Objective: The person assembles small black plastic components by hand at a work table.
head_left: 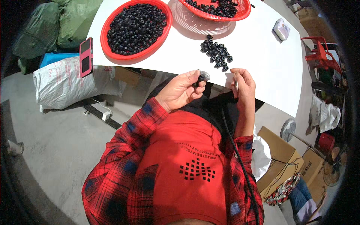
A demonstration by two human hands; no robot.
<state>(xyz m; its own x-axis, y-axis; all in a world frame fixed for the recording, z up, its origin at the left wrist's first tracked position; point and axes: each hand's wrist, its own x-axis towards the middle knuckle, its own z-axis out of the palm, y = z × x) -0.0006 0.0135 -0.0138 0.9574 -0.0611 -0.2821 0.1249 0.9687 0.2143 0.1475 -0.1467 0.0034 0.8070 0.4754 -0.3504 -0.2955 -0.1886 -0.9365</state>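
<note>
Above the table's near edge, my left hand (180, 89) is closed, pinching a small black round part (200, 79) between thumb and fingers. A clear greyish piece (205, 75) shows at the top of that part; whether they are joined I cannot tell. To the right, my right hand (245, 83) is closed, fingertips together round a small pale thing (236, 85) too small to name. The two hands are apart. Just beyond them, a loose pile of black ring-shaped parts (217, 53) lies on the white table (262, 56).
A red basin (104, 37) heaped with black parts stands at the far left, a red slotted basket (215, 17) with more at the back. A pink-cased phone (86, 58) sits at the left edge, a small white packet (281, 29) at right. Sacks (69, 80) and cardboard boxes (275, 159) flank the table.
</note>
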